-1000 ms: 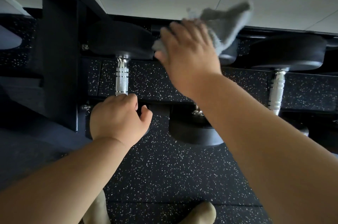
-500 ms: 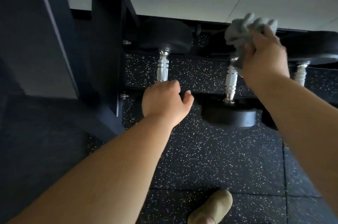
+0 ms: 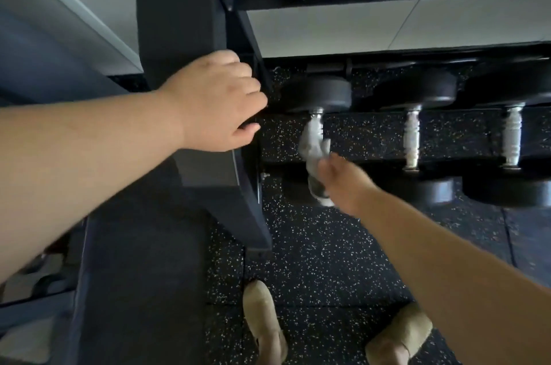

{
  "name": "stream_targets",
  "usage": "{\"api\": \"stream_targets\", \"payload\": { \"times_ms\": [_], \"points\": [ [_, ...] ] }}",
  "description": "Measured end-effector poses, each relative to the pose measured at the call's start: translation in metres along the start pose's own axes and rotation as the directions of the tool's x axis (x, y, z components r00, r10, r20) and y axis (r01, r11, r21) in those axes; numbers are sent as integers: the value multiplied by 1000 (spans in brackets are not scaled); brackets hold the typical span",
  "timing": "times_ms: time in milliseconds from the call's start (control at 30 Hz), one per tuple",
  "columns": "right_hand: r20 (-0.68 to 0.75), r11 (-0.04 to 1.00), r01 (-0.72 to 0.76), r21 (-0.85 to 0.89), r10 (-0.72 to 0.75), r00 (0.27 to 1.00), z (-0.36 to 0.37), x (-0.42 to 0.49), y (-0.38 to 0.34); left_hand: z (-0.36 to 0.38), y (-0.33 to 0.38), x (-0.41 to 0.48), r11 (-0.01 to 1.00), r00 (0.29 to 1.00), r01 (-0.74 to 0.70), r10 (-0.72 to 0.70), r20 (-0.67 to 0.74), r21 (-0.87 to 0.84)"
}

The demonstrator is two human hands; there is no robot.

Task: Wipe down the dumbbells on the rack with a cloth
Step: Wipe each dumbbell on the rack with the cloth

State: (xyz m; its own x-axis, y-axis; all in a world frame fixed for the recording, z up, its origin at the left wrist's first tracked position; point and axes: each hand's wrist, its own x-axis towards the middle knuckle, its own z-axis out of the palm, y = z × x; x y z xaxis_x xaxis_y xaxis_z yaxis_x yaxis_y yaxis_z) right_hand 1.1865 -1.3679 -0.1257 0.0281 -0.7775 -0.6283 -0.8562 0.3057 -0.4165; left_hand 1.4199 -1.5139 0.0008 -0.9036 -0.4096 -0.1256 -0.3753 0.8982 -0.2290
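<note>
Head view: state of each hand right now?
Left hand: grips the edge of the rack frame.
Right hand: holds the cloth on the handle of the leftmost dumbbell; motion-blurred.

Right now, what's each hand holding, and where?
Right hand grips cloth by its lower end, on leftmost dumbbell handle; left hand grips rack upright edge.
</note>
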Motion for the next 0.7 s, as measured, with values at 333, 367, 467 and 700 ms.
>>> {"api": "stream_targets", "payload": {
  "times_ms": [333, 367, 467, 700],
  "points": [
    [-252, 929, -242, 282, 315, 915, 56, -12, 57, 22, 0, -5, 994, 981, -30, 50, -190, 107],
    [-249, 926, -212, 313, 295, 922, 61, -18, 48, 22, 0, -5, 993, 981, -30, 51, -190, 110],
    [-240, 976, -55, 212, 107, 965, 84, -34, 6, 21, 2, -3, 993, 976, -19, 44, -215, 115],
    [-262, 972, -42, -232, -20, 965, 98, -15, 3, 20, 0, -2, 991, 977, -23, 50, -207, 130]
  ]
}}
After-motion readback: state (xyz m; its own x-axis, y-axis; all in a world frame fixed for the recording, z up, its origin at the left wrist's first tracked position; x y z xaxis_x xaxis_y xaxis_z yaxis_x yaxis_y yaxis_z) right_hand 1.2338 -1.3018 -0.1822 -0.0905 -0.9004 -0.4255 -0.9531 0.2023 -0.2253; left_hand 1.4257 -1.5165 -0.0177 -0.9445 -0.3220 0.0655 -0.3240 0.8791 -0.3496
